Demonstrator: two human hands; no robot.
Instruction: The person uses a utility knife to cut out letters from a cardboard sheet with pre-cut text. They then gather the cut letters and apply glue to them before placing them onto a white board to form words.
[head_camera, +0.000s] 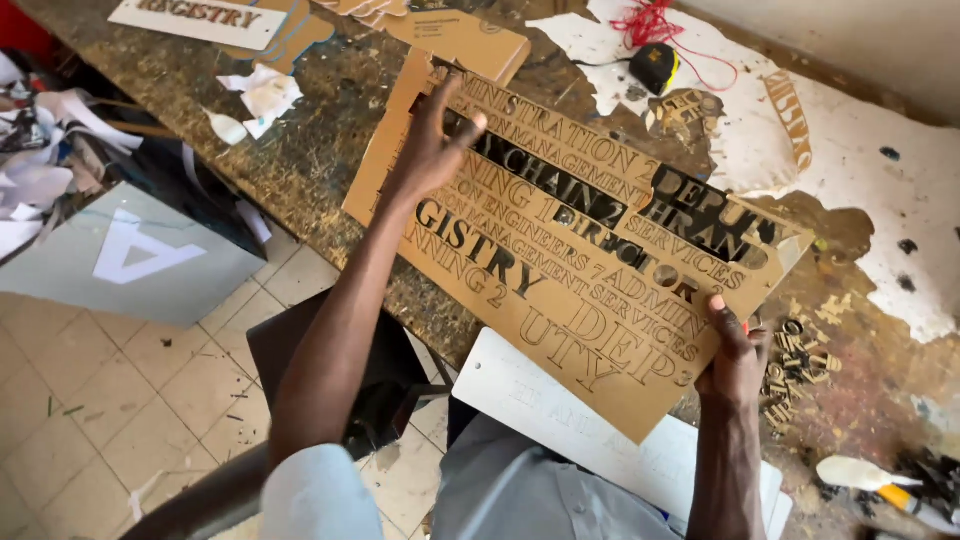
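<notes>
Brown board (600, 290), cut through with letters, lies tilted over the tabletop (300, 150) edge. My right hand (735, 355) grips its near edge, fingers closed on it; my left hand (432, 150) presses spread fingers onto its far end.

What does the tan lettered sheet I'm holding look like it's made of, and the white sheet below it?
The tan lettered sheet looks like thin rigid board or kraft-masked plastic: matte brown face, cleanly cut-out letters, some showing dark through. The left hand presses on it; the right hand grips its edge. The white sheet looks like smooth plastic panel with faint lettering, though painted board is possible.
</notes>
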